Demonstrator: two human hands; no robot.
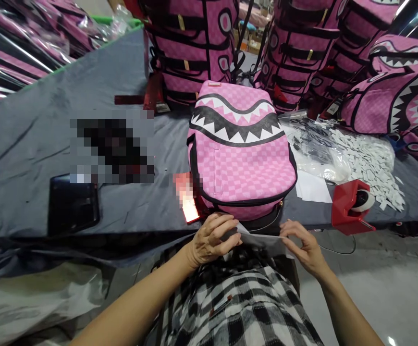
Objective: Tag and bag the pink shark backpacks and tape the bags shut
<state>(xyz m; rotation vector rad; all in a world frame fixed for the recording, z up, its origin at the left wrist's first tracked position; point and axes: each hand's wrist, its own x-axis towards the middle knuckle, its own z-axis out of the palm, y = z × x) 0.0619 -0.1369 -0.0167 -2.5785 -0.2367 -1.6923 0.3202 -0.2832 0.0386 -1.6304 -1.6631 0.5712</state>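
A pink checkered backpack [247,168] with a black-and-white shark-mouth print lies on the grey-covered table in front of me. Just before its near edge, a thin white sheet [263,239], looking like paper, spans the gap between my hands. My left hand [216,239] is closed with curled fingers at the sheet's left end; part of the sheet is hidden behind them. At the right end, my right hand [304,246] pinches the sheet between thumb and fingers. A red tag [189,204] with a bright shine lies by the backpack's lower left corner.
White sheets [313,186] and a red tape dispenser [353,206] lie to the right, near a heap of small white pieces [371,163] and clear plastic bags [310,144]. Stacked pink backpacks [194,45] stand behind. A black flat case [72,204] sits left, near a pixelated patch.
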